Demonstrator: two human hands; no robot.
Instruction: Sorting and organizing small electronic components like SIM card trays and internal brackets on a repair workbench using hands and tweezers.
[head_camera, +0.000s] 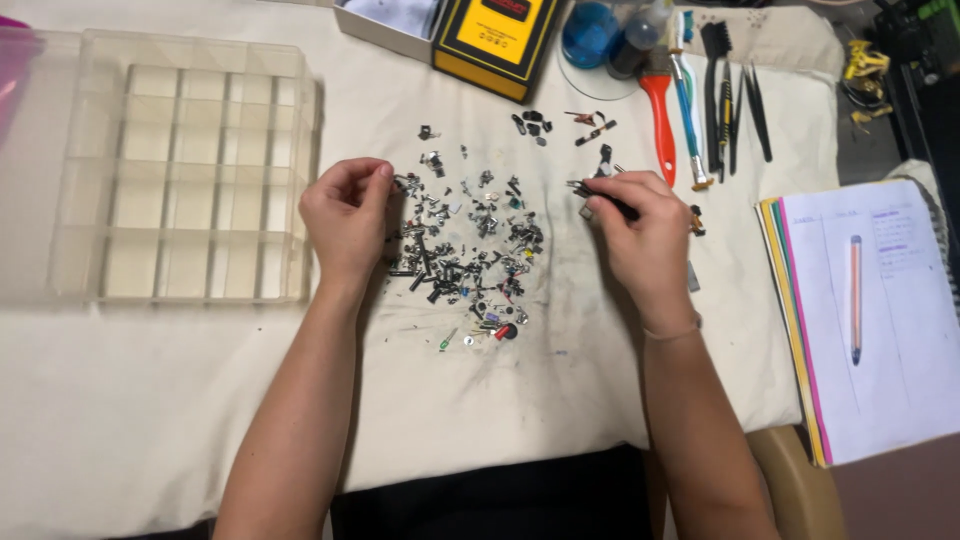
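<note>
Parts pile (470, 240): small dark metal pieces are scattered on the stained cloth (560, 380).
Left hand (347, 215): held at the pile's left edge, fingertips pinched on what appears to be one tiny piece.
Right hand (645, 230): held at the pile's right edge, fingers closed around black tweezers (600, 196).
Organizer box (180, 165): clear, set left of the pile.

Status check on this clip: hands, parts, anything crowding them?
Left hand pinching a small part at the pile's edge. Right hand holding black tweezers. Small parts scattered on cloth. Nothing between the hands.

left hand (348, 218) pinched, right hand (640, 228) gripping
</note>
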